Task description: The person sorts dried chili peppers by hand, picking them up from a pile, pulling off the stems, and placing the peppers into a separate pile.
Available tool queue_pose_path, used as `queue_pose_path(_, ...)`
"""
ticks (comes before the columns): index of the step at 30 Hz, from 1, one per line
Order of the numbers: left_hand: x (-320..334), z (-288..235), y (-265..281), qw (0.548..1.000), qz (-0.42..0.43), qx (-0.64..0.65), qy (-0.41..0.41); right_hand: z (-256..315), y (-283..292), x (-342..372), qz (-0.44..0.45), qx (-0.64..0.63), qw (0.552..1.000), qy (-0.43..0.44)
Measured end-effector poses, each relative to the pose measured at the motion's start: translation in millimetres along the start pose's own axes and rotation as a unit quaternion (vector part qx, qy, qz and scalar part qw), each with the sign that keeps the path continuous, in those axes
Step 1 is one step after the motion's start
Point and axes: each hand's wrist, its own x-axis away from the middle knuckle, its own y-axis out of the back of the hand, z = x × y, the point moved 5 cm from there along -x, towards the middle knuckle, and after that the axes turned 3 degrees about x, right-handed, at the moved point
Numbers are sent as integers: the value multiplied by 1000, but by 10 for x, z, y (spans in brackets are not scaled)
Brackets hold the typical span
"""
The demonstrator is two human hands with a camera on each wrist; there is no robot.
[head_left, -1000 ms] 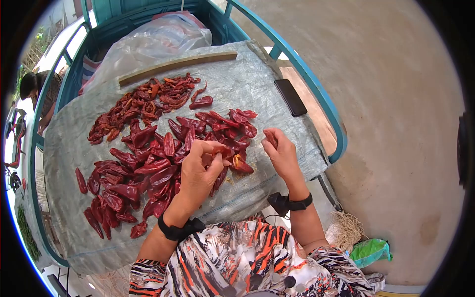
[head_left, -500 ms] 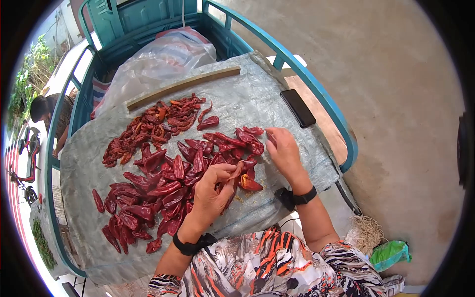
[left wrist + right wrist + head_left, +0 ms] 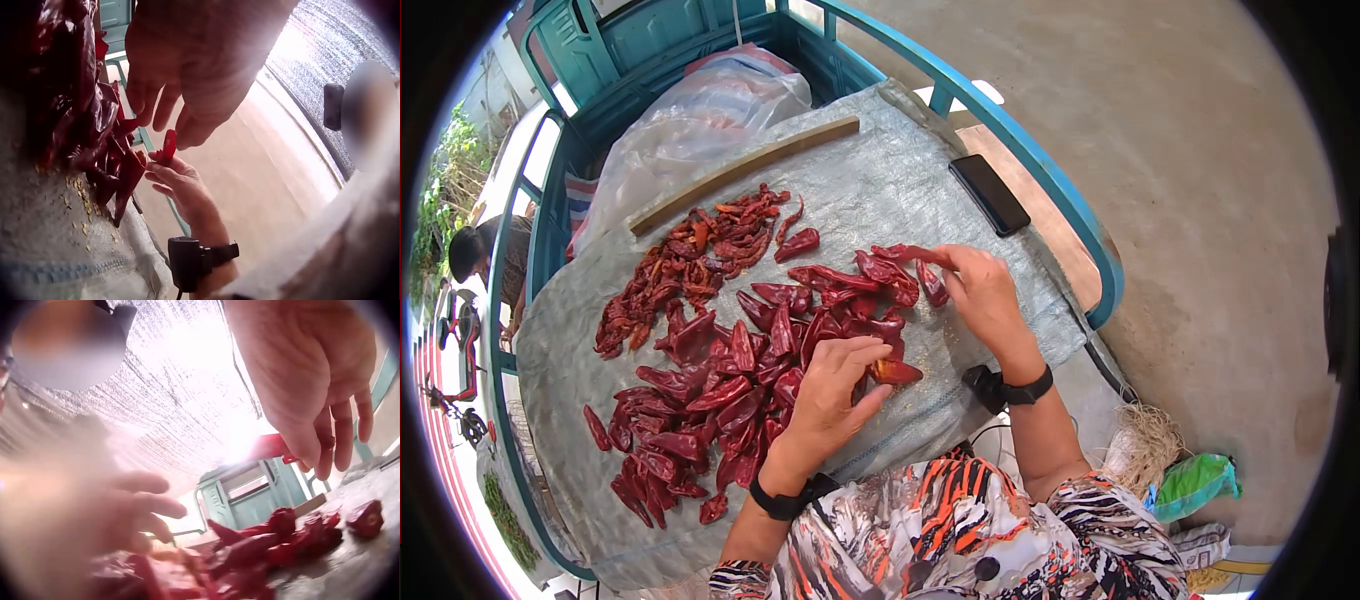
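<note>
My right hand (image 3: 990,300) pinches a dried red pepper (image 3: 908,252) by one end, between thumb and fingers, over the right edge of the pepper pile (image 3: 720,385). In the right wrist view that pepper (image 3: 269,447) juts out sideways from the fingertips. My left hand (image 3: 828,398) hovers at the near right side of the pile, its fingers fairly straight and the thumb apart, holding nothing visible. Just beyond its fingertips lies a torn pepper with an orange inside (image 3: 896,372). Another single pepper (image 3: 932,284) lies below the right fingers.
Shrivelled darker peppers (image 3: 690,260) form a second heap farther back, before a wooden strip (image 3: 745,172). A phone (image 3: 990,195) lies on the grey sheet (image 3: 900,150) at right. Blue-green cart rails (image 3: 1040,150) border the sheet. A person (image 3: 490,260) bends beyond the left rail.
The left fingers, earlier pinching a pepper, have loosened and hold nothing visible. My right hand has taken hold of a pepper at the pile's right edge. The head view has shifted slightly.
</note>
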Motion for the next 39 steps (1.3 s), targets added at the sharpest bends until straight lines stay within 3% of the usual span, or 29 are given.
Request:
queue_pose_path(4,1,63,-207,991,68,-112,-28,-252,-110,-66,7,45,998,-40)
queue_pose_path(7,8,133,-300,984,90,-155,-21,-159,-268,-218,-30,33,998,34)
queue_pose_path(11,-2,193,-365,976,93,-195,-3,-176,-640,-371,64,81,994,36)
queue_pose_path(12,5,217,-373,976,91,-197,-1,-131,-659,-390,22,79,993,79)
queue_pose_path(15,17,225,-321,983,79,-167,10,-190,-660,-421,23,57,997,54)
queue_pose_path(21,30,237,-225,998,-31,-50,35,-133,-201,-388,-110,-7,994,-13)
queue_pose_path(22,33,245,-208,997,-56,-31,38,-78,-168,-351,-67,-105,990,-65)
queue_pose_path(25,60,299,-208,993,-77,3,90,438,-33,-79,131,-237,951,-148)
queue_pose_path(28,74,318,-211,993,-60,-12,96,609,-274,211,191,-327,923,-66)
queue_pose_path(32,74,284,-238,996,-37,-34,73,486,-251,279,148,-377,909,-101)
queue_pose_path(35,77,302,-249,997,-2,-20,71,209,-4,241,103,-280,938,-179)
queue_pose_path(37,83,342,-283,999,9,-45,30,56,118,186,106,-160,965,-179)
queue_pose_path(39,85,349,-295,997,31,-55,40,-88,191,133,100,-63,979,-164)
